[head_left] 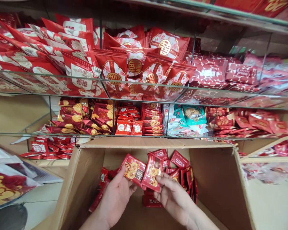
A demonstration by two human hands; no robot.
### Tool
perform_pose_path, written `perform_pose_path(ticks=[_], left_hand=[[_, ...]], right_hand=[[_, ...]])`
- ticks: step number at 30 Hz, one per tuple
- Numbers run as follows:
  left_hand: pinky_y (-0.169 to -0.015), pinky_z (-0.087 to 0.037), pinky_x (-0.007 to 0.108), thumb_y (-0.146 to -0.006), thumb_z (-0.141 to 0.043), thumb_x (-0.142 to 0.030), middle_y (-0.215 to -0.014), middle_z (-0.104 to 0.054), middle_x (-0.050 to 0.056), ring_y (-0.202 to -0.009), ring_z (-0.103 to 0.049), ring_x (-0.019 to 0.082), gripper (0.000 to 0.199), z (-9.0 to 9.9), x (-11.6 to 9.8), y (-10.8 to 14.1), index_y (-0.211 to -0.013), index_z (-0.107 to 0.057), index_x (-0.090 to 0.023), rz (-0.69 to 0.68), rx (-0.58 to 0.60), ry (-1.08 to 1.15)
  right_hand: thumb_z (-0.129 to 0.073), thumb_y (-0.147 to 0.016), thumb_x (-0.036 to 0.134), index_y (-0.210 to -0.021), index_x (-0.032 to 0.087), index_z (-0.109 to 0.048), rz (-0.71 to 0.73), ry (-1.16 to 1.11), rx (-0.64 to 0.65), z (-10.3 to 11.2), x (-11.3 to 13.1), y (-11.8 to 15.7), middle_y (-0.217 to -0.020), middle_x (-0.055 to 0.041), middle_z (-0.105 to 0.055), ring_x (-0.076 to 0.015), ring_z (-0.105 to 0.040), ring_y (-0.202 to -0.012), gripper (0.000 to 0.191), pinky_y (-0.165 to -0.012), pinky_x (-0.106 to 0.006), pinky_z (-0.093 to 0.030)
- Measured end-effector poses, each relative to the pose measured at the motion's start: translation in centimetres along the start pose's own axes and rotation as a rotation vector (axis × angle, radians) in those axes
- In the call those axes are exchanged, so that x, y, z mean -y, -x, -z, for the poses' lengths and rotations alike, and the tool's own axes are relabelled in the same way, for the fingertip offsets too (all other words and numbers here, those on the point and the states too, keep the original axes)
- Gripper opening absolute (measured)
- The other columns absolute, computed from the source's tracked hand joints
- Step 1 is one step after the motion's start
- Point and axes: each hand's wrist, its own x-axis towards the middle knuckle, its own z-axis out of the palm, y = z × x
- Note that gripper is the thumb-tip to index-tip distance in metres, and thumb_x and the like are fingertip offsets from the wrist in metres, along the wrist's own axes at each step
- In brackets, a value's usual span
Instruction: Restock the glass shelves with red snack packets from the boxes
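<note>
My left hand (115,193) grips a red biscuit packet (134,169) by its left side, thumb on top. A second red biscuit packet (153,172), printed with a round biscuit and caramel almond wording, is pinched between the thumb and fingers of my right hand (171,191). The two packets touch, the right one overlapping the edge of the left one. Both hands are over an open cardboard box (220,179). Beneath them in the box lie several more red packets (180,159), partly hidden by my hands.
Behind the box stand shelves with glass dividers (139,135). The upper shelf holds large red bags (114,68); the lower one has small red packets (123,127) and teal packets (194,114). A printed bag (9,182) is at left, above a dark rounded object (8,217).
</note>
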Motion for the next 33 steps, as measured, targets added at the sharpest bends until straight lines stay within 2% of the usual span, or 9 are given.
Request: perform_pose_path(ticks=[3,6,9,14,18,23,29,33], left_hand=[[-0.076,-0.041,0.029,-0.084,-0.04,-0.033,-0.108,-0.06,0.005,-0.097,-0.054,0.019,0.026,-0.3,0.8,-0.1,-0.1,-0.057,-0.02,-0.042,-0.005,-0.017],[-0.088,-0.037,0.035,-0.086,-0.038,-0.024,-0.109,-0.06,0.006,-0.105,-0.05,0.02,0.023,-0.7,1.0,0.0,-0.095,-0.059,-0.02,-0.077,0.07,0.083],[-0.094,-0.034,0.04,-0.085,-0.038,-0.016,-0.113,-0.058,0.004,-0.111,-0.046,0.021,0.025,-0.7,0.5,0.0,-0.1,-0.057,-0.023,-0.09,0.061,0.216],[-0.097,-0.032,0.045,-0.083,-0.038,-0.014,-0.114,-0.057,0.009,-0.115,-0.042,0.024,0.026,-0.4,-0.2,-0.1,-0.097,-0.06,-0.017,-0.07,0.041,0.312],[-0.097,-0.034,0.043,-0.082,-0.04,-0.014,-0.108,-0.06,0.011,-0.109,-0.048,0.024,0.023,-0.4,-0.2,-0.2,-0.088,-0.062,-0.013,-0.05,0.035,0.269],[-0.088,-0.041,0.039,-0.078,-0.046,-0.008,-0.096,-0.065,0.007,-0.091,-0.059,0.018,0.015,0.0,0.0,-0.5,-0.077,-0.057,-0.018,-0.129,-0.09,0.13],[-0.069,-0.048,0.032,-0.072,-0.059,-0.013,-0.087,-0.067,0.004,-0.077,-0.063,0.018,0.013,0.5,0.1,-0.8,-0.079,-0.052,-0.021,-0.224,-0.201,-0.077],[-0.057,-0.047,0.024,-0.07,-0.062,-0.019,-0.077,-0.068,0.002,-0.065,-0.063,0.014,0.013,0.6,-0.1,-0.8,-0.081,-0.055,-0.021,-0.256,-0.246,-0.132]], right_hand=[[-0.067,-0.066,0.012,-0.078,0.015,-0.056,-0.024,0.001,0.011,-0.4,-0.7,-0.1,-0.074,-0.0017,-0.067,-0.0072,-0.058,-0.058,0.016,-0.051,-0.018,-0.042],[-0.068,-0.065,0.011,-0.074,0.015,-0.057,-0.034,-0.015,-0.024,-0.4,-1.1,-0.3,-0.068,-0.0006,-0.067,-0.0072,-0.057,-0.055,0.015,-0.054,-0.019,-0.043],[-0.069,-0.064,0.012,-0.071,0.017,-0.058,-0.037,-0.08,-0.078,-0.2,-1.0,-0.4,-0.067,0.0,-0.067,-0.0088,-0.058,-0.056,0.014,-0.055,-0.02,-0.045],[-0.067,-0.066,0.014,-0.071,0.016,-0.058,-0.031,-0.118,-0.102,0.4,-0.3,-0.3,-0.065,-0.001,-0.067,-0.0082,-0.057,-0.054,0.01,-0.053,-0.02,-0.045],[-0.066,-0.067,0.013,-0.072,0.017,-0.058,0.01,-0.069,-0.052,0.5,-0.2,-0.1,-0.068,0.0001,-0.067,-0.0076,-0.057,-0.055,0.01,-0.051,-0.019,-0.044],[-0.068,-0.065,0.013,-0.076,0.018,-0.058,0.089,-0.012,-0.045,0.5,0.2,0.0,-0.075,0.0013,-0.066,-0.0071,-0.057,-0.059,0.016,-0.052,-0.018,-0.043],[-0.071,-0.061,0.017,-0.073,0.018,-0.059,0.116,0.057,-0.068,0.7,0.6,0.1,-0.072,0.0018,-0.065,-0.0072,-0.056,-0.059,0.018,-0.052,-0.018,-0.043],[-0.072,-0.059,0.016,-0.073,0.018,-0.059,0.124,0.051,-0.088,0.9,0.6,0.1,-0.07,0.0033,-0.064,-0.007,-0.056,-0.058,0.019,-0.052,-0.018,-0.042]])
